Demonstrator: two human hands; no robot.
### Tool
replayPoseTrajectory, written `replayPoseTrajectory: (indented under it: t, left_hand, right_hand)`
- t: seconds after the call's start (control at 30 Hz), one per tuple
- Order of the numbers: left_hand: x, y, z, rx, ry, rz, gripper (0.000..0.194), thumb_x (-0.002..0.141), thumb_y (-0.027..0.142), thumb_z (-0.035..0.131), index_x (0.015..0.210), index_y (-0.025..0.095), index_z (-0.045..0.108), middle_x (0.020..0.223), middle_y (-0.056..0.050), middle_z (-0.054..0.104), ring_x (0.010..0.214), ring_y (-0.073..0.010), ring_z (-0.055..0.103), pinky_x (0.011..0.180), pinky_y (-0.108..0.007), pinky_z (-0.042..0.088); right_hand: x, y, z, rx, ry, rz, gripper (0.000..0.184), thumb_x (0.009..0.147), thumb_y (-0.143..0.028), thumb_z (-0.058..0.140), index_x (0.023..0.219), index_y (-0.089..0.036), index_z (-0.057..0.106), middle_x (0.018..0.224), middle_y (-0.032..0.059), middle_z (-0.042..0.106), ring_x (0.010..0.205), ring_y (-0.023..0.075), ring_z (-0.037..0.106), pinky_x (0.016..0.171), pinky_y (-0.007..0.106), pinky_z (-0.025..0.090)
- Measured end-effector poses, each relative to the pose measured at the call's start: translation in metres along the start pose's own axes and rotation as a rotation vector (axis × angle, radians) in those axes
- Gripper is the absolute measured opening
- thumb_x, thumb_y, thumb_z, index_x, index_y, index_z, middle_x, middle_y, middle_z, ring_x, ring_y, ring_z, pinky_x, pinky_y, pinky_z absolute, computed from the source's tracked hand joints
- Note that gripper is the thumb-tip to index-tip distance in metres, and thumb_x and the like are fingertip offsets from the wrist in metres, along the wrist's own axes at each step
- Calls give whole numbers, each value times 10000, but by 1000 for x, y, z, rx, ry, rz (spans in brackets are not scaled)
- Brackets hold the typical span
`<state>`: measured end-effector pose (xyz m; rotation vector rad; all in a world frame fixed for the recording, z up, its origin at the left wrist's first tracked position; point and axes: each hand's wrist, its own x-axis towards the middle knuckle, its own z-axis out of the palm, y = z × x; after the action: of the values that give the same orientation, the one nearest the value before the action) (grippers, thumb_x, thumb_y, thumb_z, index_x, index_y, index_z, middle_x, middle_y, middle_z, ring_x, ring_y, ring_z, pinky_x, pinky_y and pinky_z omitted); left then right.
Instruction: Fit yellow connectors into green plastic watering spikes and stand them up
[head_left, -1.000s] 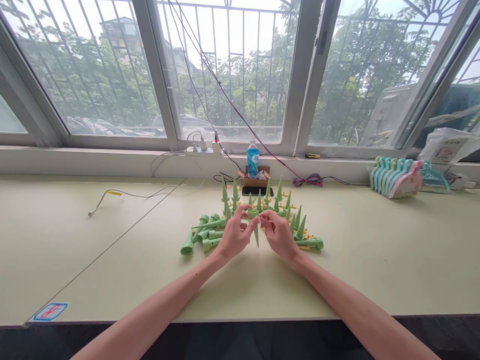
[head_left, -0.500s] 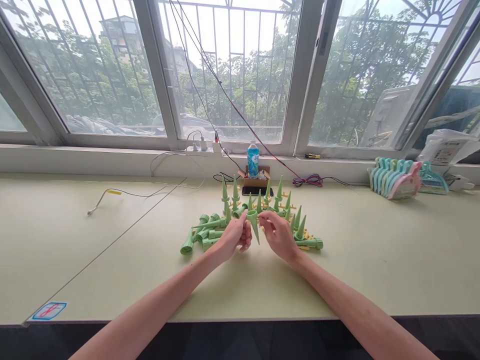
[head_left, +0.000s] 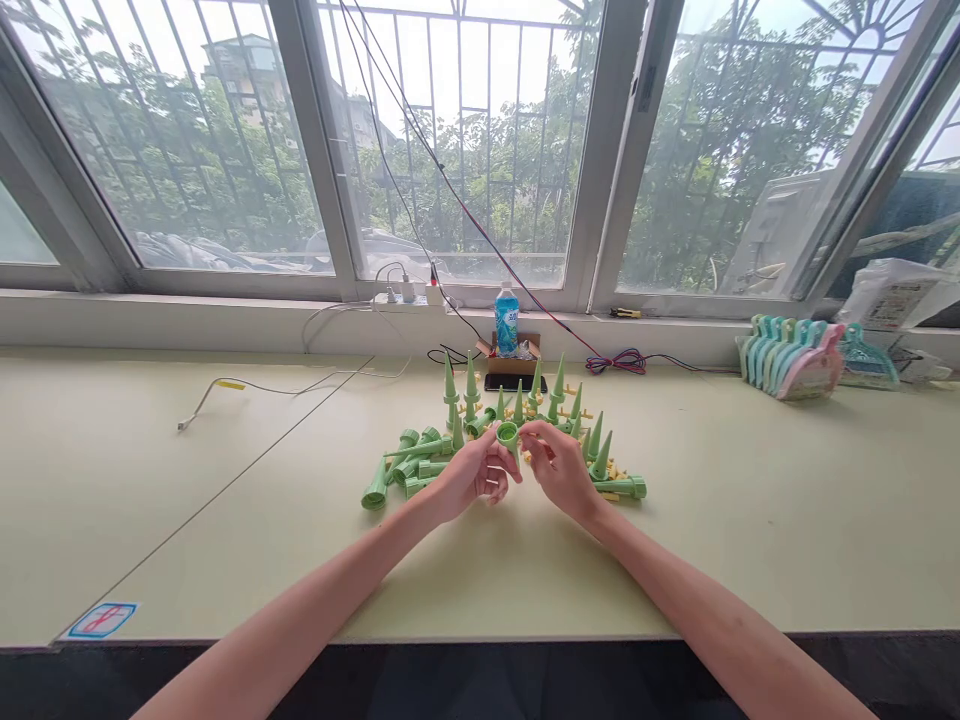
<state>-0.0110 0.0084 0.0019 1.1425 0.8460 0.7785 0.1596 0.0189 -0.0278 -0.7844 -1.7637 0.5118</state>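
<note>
My left hand (head_left: 474, 472) is closed round a green plastic plant watering spike (head_left: 508, 436), its open round end tipped up toward me. Beside the rim, my right hand (head_left: 556, 468) has thumb and forefinger pinched together; whatever they hold is too small to make out. Behind my hands stand several green spikes (head_left: 559, 385) with their points up, small yellow valve pieces (head_left: 587, 414) among them. More green spikes (head_left: 375, 492) lie on their sides to the left, and another spike (head_left: 626, 487) lies to the right.
A blue-liquid bottle (head_left: 506, 320) stands by a small cardboard box (head_left: 489, 362), with a dark phone (head_left: 508, 382) in front. A coiled cable (head_left: 619, 361) lies at the back. Pastel plastic pieces (head_left: 795, 358) stand at the right; a white cable (head_left: 196, 402) crosses the table's left.
The spike in my left hand has tipped so its open end faces me more, and my left fingers have shifted under it. My right hand stays close to the rim.
</note>
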Motion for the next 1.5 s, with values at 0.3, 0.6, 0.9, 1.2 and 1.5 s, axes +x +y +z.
replayPoseTrajectory:
  t: [0.3, 0.6, 0.9, 1.2, 1.5]
  left_hand:
    - [-2, 4, 2, 102, -13, 121, 448, 866, 575, 496, 959, 146, 587, 842, -72, 624, 471, -96, 534, 407, -231, 397]
    - [-3, 1, 4, 251, 59, 231, 476, 837, 538, 593, 1103, 145, 550, 786, -25, 562, 480, -84, 539, 396, -210, 406]
    - [-1, -1, 0, 441, 82, 375, 434, 836, 433, 623, 1189, 180, 606, 926, -64, 644, 487, -82, 555, 398, -215, 444]
    - [2, -5, 3, 469, 213, 350, 398, 802, 468, 644, 1086, 191, 606, 999, -61, 612, 450, -52, 525, 366, -206, 405]
    - [1, 1, 6, 237, 288, 241, 156, 803, 267, 556, 927, 197, 490, 816, 19, 535, 393, -33, 433, 349, -193, 329]
  right_hand:
    - [1, -2, 0, 18, 5, 23, 194, 963, -324, 433, 889, -200, 563, 700, -1, 549, 560, 113, 493, 519, 230, 405]
    - [0, 2, 0, -17, 20, 43, 175, 959, -307, 441, 899, -201, 567, 680, -8, 524, 521, 107, 437, 478, 221, 346]
    - [0, 0, 1, -12, 7, 32, 189, 960, -321, 450, 908, -189, 575, 680, -10, 539, 513, 97, 390, 486, 221, 331]
    - [0, -5, 2, -60, 26, 60, 198, 955, -307, 455, 848, -182, 565, 658, -16, 530, 520, 101, 412, 527, 231, 349]
    - [1, -5, 2, -131, 90, 77, 198, 962, -305, 438, 840, -191, 543, 656, -20, 511, 525, 105, 416, 532, 236, 342]
